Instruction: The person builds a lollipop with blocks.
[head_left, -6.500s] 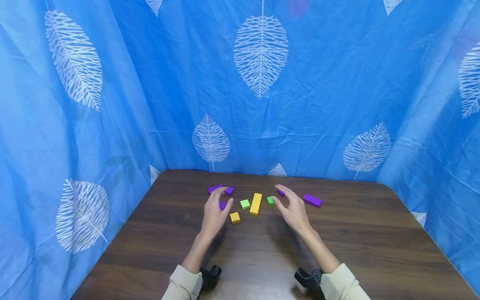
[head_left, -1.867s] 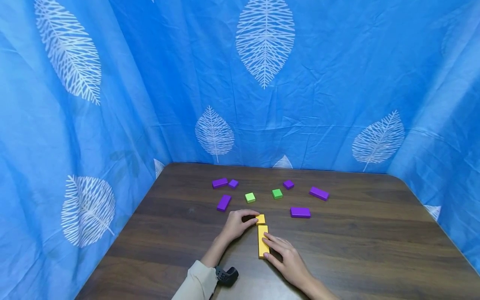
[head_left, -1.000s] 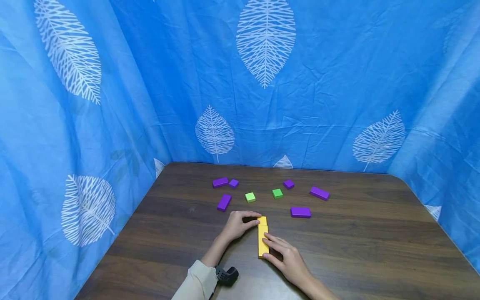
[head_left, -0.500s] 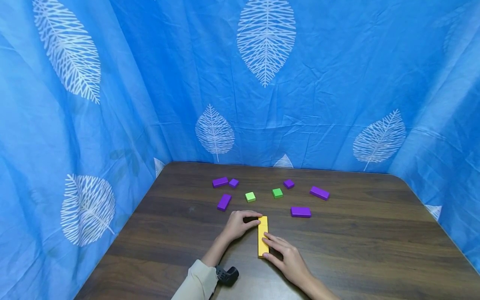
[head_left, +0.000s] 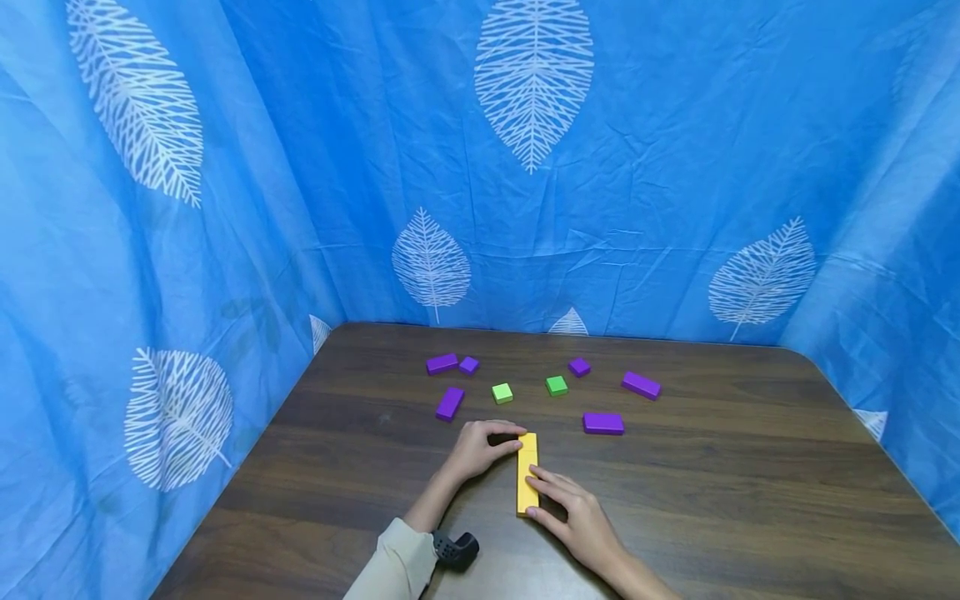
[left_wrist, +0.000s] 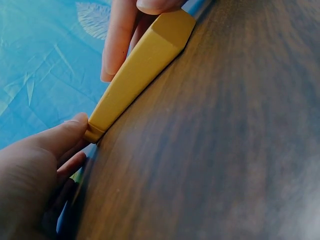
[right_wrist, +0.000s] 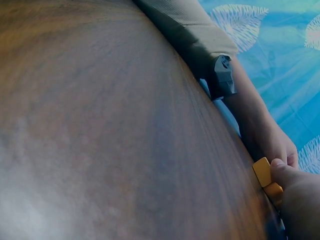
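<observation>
Two yellow blocks lie end to end on the dark wooden table, forming one straight bar that points away from me. The small yellow block point(head_left: 528, 442) is at the far end, and my left hand point(head_left: 476, 450) pinches it from the left with thumb and forefinger. My right hand point(head_left: 573, 512) holds the long yellow block point(head_left: 527, 483) from the right, its thumb near the close end and fingers along its side. In the left wrist view the long yellow block point(left_wrist: 140, 72) lies between both hands. Only a faint seam shows where the blocks meet.
Beyond the hands lie a light green block point(head_left: 502, 393) and a darker green block point(head_left: 557, 385). Several purple blocks are scattered left and right, among them a long one point(head_left: 603, 423) to the right. Blue leaf-patterned cloth point(head_left: 637, 167) surrounds the wooden table point(head_left: 712, 483).
Earlier the hands hovered apart over scattered blocks. Both yellow blocks have since come to the near middle; the gap between them has closed and their edges have lined up. Lately the hands barely move.
</observation>
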